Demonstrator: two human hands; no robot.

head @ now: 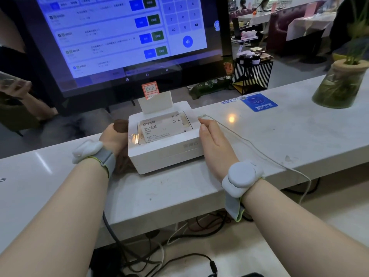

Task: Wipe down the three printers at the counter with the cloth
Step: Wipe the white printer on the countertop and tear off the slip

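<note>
One white receipt printer (165, 148) sits on the white counter (279, 136) below a big touchscreen; no other printer shows. A printed receipt lies under its clear lid and a blank paper slip (155, 102) sticks up from its back. My left hand (114, 138) is pressed against the printer's left side, fingers closed on a brown cloth (120, 125) that bunches above and below the hand. My right hand (214, 144) lies flat against the printer's right side, fingers together and holding nothing.
The touchscreen monitor (119, 37) stands close behind the printer. A thin white cable (249, 144) runs across the counter past my right hand and over the front edge. A blue sticker (258, 101) and a glass plant vase (339, 84) sit to the right. Another person's hand (14, 86) is at far left.
</note>
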